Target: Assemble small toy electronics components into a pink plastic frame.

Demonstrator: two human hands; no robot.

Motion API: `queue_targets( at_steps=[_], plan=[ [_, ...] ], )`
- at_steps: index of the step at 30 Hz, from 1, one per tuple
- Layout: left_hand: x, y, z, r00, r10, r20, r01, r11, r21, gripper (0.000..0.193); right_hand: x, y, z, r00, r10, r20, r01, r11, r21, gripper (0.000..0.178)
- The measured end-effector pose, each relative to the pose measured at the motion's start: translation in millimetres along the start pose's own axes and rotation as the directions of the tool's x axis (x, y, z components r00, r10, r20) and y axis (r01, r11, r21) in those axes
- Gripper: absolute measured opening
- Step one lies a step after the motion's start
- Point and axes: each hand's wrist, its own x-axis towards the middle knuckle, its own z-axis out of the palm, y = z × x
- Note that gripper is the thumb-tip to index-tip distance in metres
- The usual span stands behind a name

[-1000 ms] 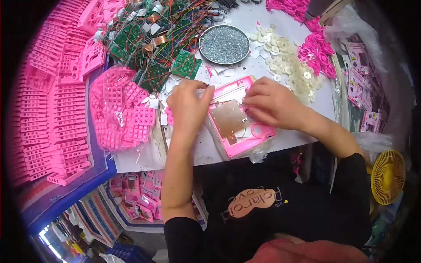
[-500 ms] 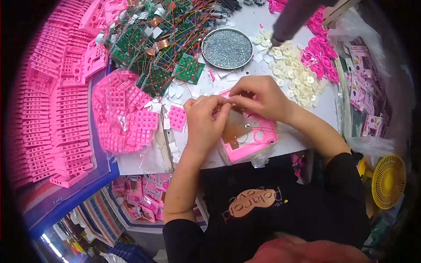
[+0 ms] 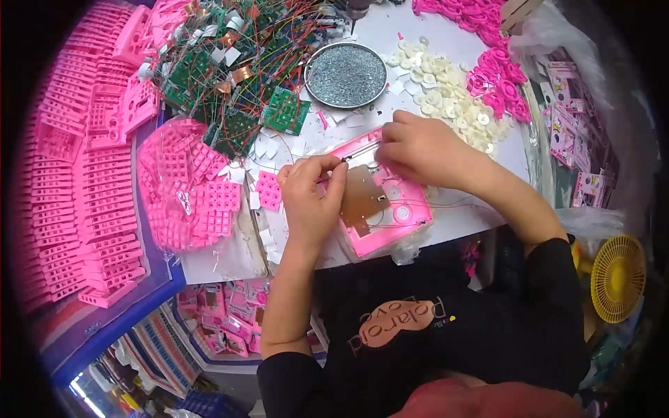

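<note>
In front of me lies a pink plastic casing [image 3: 376, 243], its inside facing up. A brown circuit board [image 3: 364, 197] sits in it, with thin wires trailing off to the right. My left hand [image 3: 311, 195] is at the casing's left edge, thumb and forefinger pinched on the end of a thin dark strip, possibly a wire. This strip runs toward my right hand [image 3: 424, 152], which is over the casing's far right part with its fingers curled down. Its fingertips are partly hidden, so what they hold does not show.
A round dish of small metal screws [image 3: 346, 75] stands beyond the casing, beside a heap of green wired boards [image 3: 230, 83]. White discs [image 3: 446, 97] and pink parts [image 3: 498, 76] lie right. Bagged pink button pads [image 3: 185, 188] lie left. A dark tool tip [image 3: 357, 8] hangs at the top.
My hands, fingertips together before, have moved apart, uncovering the board and the dark strip. The hanging tool has swung away toward the top. The whole view has shifted slightly.
</note>
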Motion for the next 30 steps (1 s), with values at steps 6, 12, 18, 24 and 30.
queue_targets(
  at_steps=[6, 12, 18, 24, 30],
  plan=[
    [-2, 0, -1, 1.000, 0.004, 0.008, -0.005, 1.000, 0.009, 0.008, 17, 2, -6, 0.992, -0.049, 0.113, 0.061, 0.992, -0.109, 0.012],
    [-8, -7, 2, 0.999, -0.036, 0.027, 0.039, 0.995, -0.089, 0.007, 1, -16, 15, 0.990, -0.009, -0.138, 0.014, 0.999, 0.040, 0.017],
    [-7, -4, 3, 1.000, 0.001, 0.023, 0.000, 0.999, -0.045, 0.006, 1, -26, 27, 0.963, 0.050, -0.267, -0.047, 0.999, 0.018, 0.015],
    [-9, -5, 3, 1.000, 0.000, 0.001, 0.000, 0.999, -0.041, 0.007, -11, -22, 27, 0.978, 0.066, -0.197, -0.038, 0.989, 0.142, 0.013],
    [-12, -8, 3, 1.000, 0.002, -0.020, -0.003, 0.998, -0.057, 0.008, -20, -21, 15, 0.996, -0.022, -0.088, 0.032, 0.993, 0.117, 0.022]
  ],
)
